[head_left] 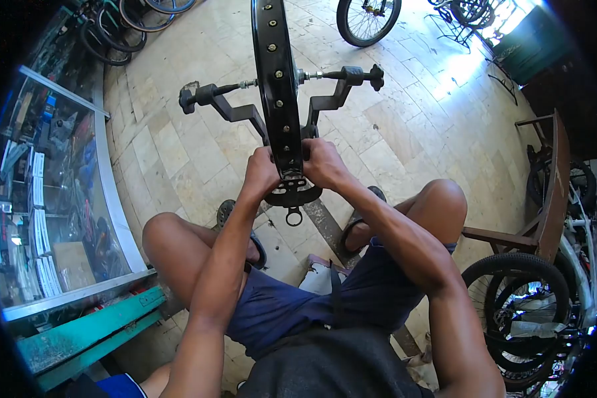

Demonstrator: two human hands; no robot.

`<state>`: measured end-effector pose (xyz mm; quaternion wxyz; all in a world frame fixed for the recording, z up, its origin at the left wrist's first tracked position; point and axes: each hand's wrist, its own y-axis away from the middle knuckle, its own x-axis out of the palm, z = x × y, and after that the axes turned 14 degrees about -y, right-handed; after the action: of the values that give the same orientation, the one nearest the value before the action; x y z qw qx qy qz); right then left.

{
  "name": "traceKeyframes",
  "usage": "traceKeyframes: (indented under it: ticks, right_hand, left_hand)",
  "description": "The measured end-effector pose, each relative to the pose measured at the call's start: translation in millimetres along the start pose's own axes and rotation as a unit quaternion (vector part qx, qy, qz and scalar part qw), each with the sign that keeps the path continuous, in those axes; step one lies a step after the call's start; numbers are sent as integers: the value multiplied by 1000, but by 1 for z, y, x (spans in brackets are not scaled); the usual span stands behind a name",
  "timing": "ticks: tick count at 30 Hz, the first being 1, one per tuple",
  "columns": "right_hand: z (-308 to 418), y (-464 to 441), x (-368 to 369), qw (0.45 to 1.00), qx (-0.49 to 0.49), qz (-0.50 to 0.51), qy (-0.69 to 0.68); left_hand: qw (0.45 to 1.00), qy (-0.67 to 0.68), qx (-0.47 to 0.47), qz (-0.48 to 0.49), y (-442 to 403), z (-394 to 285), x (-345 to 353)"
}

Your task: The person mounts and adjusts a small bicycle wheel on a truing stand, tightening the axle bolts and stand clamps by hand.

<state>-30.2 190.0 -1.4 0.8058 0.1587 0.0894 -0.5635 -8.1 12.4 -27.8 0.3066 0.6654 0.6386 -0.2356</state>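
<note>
A black bicycle wheel rim [278,73] stands upright between my knees, seen edge-on with spoke nipples along its bare channel. It is mounted in a black truing stand [235,113] whose arms reach out to both sides. My left hand [262,174] is closed against the rim's left side, low down. On the right side my right hand [324,162] is closed too, knuckles up, close to the rim. The curled fingers of both hands are turned inward, so what they grip is hidden. Below the hands, a metal ring [294,217] hangs at the stand's near end.
A glass display case [53,192] lines the left, with a green bench [93,331] before it. Bicycle wheels [521,292] and a brown wooden bench [552,192] are at right. Another tyred wheel [368,23] stands ahead on the tiled floor [391,106].
</note>
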Motion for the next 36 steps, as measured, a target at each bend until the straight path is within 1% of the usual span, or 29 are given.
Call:
traceKeyframes:
  ticks: [3,4,6,7,8,9,10,11,13,14,16,17,19,20,22,26,28,29,31,34,35,36]
  right_hand:
    - [-4,-2,-1,1000,-17,9,-7]
    - [-4,-4,0,1000,-20,11,-5]
    - [-6,-2,-2,998,-33,-17,-53]
    - [-6,-3,-4,998,-33,-18,-53]
    - [-7,-6,-5,997,-27,-11,-65]
    - [-8,-8,-3,997,-21,-3,-78]
    - [-14,-12,-3,998,-2,12,-66]
    - [-16,-16,-3,998,-3,13,-67]
    - [-17,-20,-6,995,16,61,-82]
    - [-18,-22,-10,995,16,61,-81]
    - [-13,-26,-15,984,59,123,-114]
    - [-11,-28,-16,984,58,122,-115]
    - [-9,-30,-17,990,29,131,-50]
    - [-8,-30,-17,990,28,130,-50]
    - [-2,-27,-17,988,58,143,20]
    - [-22,-30,-4,993,33,116,5]
    - [-24,-27,3,998,29,44,-24]
    - [-25,-26,4,998,28,45,-24]
    - [-22,-23,4,998,40,35,-20]
    - [-22,-21,5,998,20,51,-6]
    - [-23,-21,4,998,20,51,-6]
    - [-22,-20,2,996,12,77,-32]
  left_hand:
    - [1000,-6,10,-2,4,-4,-5]
    - [1000,5,0,-7,7,-10,-7]
    - [999,33,-11,1,10,-20,-14]
    - [999,34,-11,2,10,-24,-18]
    - [998,38,-42,23,10,-28,-25]
    - [995,41,-75,45,13,-33,-32]
    - [994,42,-85,50,16,-39,-35]
    - [994,41,-86,48,17,-39,-36]
    - [998,4,-64,21,18,-40,-34]
    - [998,5,-64,21,17,-39,-34]
    - [998,30,-57,18,15,-37,-34]
    - [998,29,-56,18,15,-36,-34]
    - [997,33,-70,29,14,-35,-33]
    - [997,32,-69,29,14,-34,-34]
    - [993,96,-52,51,15,-33,-35]
    - [997,65,-35,31,14,-23,-27]
    - [996,75,-37,42,16,-27,-29]
    - [996,75,-37,42,17,-26,-27]
    - [981,168,-78,57,18,-22,-22]
    - [975,206,-62,60,17,-15,-17]
    - [975,205,-62,60,17,-13,-15]
    - [978,191,-62,53,17,-13,-15]
